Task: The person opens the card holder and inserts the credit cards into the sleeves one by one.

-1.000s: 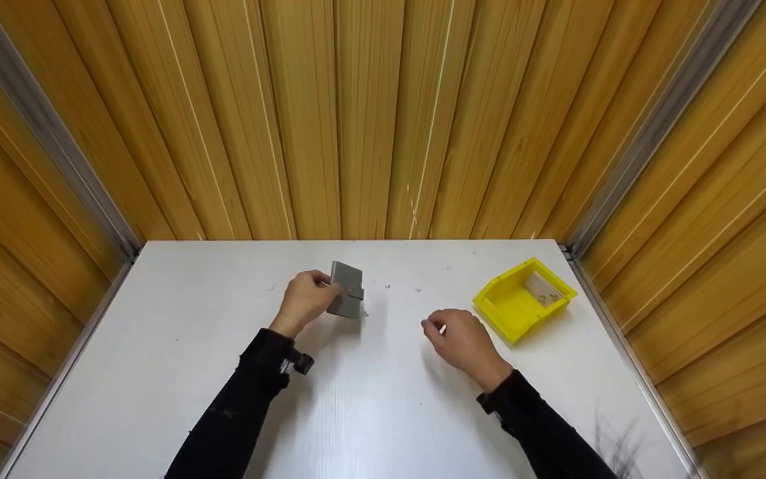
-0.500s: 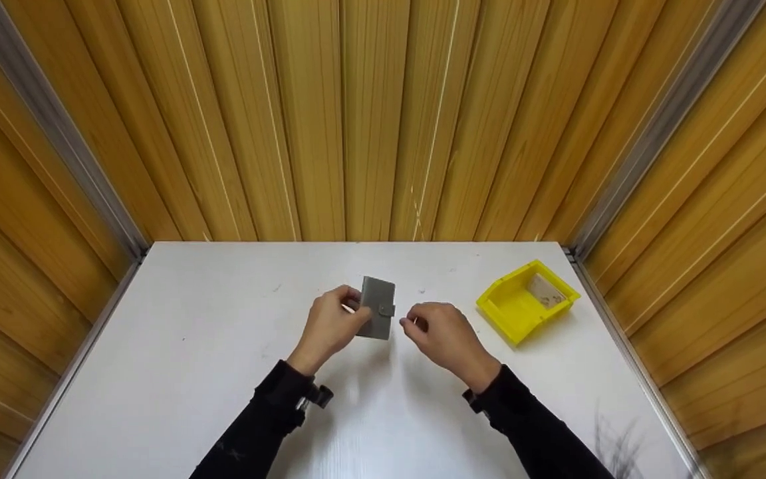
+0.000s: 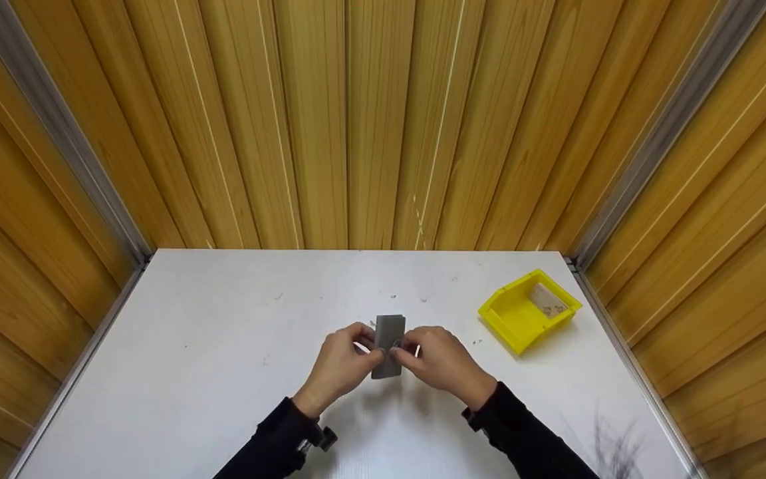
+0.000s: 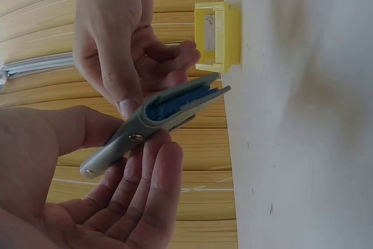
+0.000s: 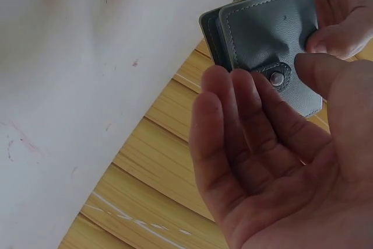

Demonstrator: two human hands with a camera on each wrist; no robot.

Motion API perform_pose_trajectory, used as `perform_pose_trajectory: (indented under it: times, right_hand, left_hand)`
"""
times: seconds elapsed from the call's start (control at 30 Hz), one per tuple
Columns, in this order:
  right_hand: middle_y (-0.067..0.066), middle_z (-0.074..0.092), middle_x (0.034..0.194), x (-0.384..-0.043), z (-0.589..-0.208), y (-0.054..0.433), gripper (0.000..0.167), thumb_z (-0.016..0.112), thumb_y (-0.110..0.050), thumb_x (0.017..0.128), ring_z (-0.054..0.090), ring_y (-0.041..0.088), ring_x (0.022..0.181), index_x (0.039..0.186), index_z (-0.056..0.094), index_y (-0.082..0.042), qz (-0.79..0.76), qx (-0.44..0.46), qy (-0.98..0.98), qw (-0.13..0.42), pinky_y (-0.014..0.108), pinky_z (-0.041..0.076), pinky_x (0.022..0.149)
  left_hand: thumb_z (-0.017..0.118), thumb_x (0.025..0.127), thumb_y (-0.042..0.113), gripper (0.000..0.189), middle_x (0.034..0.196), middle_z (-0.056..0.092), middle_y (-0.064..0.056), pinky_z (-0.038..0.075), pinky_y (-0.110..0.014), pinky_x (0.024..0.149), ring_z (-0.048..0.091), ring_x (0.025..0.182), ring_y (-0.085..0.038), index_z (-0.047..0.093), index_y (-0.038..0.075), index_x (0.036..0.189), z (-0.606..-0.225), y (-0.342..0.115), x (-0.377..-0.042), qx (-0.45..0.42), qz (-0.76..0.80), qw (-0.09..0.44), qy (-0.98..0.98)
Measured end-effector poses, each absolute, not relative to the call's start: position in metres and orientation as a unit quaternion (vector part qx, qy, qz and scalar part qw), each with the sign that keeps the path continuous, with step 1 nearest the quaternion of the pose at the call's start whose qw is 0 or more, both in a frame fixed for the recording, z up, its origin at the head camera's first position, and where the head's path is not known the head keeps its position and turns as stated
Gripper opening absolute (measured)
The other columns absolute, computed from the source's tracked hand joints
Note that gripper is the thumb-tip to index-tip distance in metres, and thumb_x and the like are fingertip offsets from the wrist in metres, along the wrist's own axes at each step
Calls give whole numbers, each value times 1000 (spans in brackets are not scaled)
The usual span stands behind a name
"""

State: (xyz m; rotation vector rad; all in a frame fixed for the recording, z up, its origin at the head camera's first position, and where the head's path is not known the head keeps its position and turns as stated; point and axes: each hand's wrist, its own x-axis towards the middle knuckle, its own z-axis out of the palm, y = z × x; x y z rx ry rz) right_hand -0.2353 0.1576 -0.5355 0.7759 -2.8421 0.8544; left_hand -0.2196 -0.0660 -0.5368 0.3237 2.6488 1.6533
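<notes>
A small grey leather card holder point(image 3: 389, 342) with a stitched edge and a snap strap is held over the white table, between both hands. My left hand point(image 3: 340, 362) pinches its spine side, thumb on one face and fingers behind. My right hand point(image 3: 446, 362) pinches the opposite side at the strap; in the right wrist view, the fingertips lie beside the round metal snap point(image 5: 277, 79). Blue sleeves point(image 4: 180, 102) show between the covers in the left wrist view.
An open yellow plastic bin point(image 3: 519, 326) with a pale label inside stands at the right of the white table point(image 3: 223, 399). Wood-patterned panels point(image 3: 370, 126) surround the table at the back and sides. Small dark marks dot the tabletop.
My left hand has carried the card holder right and nearer to me, turning it to look narrower. My right hand has come in from apart and now grips its strap side.
</notes>
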Motion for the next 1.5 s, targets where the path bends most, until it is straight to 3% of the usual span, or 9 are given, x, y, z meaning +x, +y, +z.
perform_pose_trajectory:
  times: [0.3, 0.57, 0.7, 0.93, 1.5]
  right_hand:
    - [-10, 66, 73, -231, -538, 153, 22, 70, -22, 99, 52, 3, 66, 78, 74, -17, 248, 241, -937, 51, 24, 45, 63]
    - [-12, 55, 68, -227, -543, 154, 29, 68, -18, 101, 47, 4, 63, 73, 67, -18, 246, 239, -936, 81, 24, 42, 61]
    - [-12, 52, 69, -228, -543, 156, 25, 68, -15, 103, 46, 3, 65, 78, 71, -16, 260, 250, -928, 91, 23, 42, 62]
    - [-10, 62, 76, -228, -542, 161, 18, 67, -13, 106, 50, 1, 67, 96, 82, -12, 303, 260, -913, 84, 21, 47, 63]
    - [-7, 70, 86, -231, -538, 176, 16, 68, -14, 108, 58, 3, 75, 98, 80, -13, 360, 240, -895, 106, 23, 56, 71]
  left_hand:
    - [77, 87, 12, 17, 93, 77, -2, 60, -26, 67, 72, 74, -10, 74, 9, 104, -538, -57, -216, 128, 532, 12, 837]
    - [76, 88, 13, 16, 94, 78, -1, 60, -25, 67, 71, 74, -9, 75, 10, 104, -534, -52, -215, 124, 539, 11, 833]
    - [77, 88, 13, 18, 96, 77, -4, 61, -26, 65, 72, 73, -10, 74, 8, 106, -531, -52, -216, 114, 544, 11, 831]
    - [76, 90, 13, 22, 98, 77, -5, 63, -28, 66, 73, 74, -12, 74, 6, 111, -528, -54, -217, 107, 555, 24, 825]
    - [75, 90, 10, 25, 98, 78, -10, 61, -31, 69, 71, 76, -13, 75, 3, 113, -525, -63, -228, 96, 553, -3, 828]
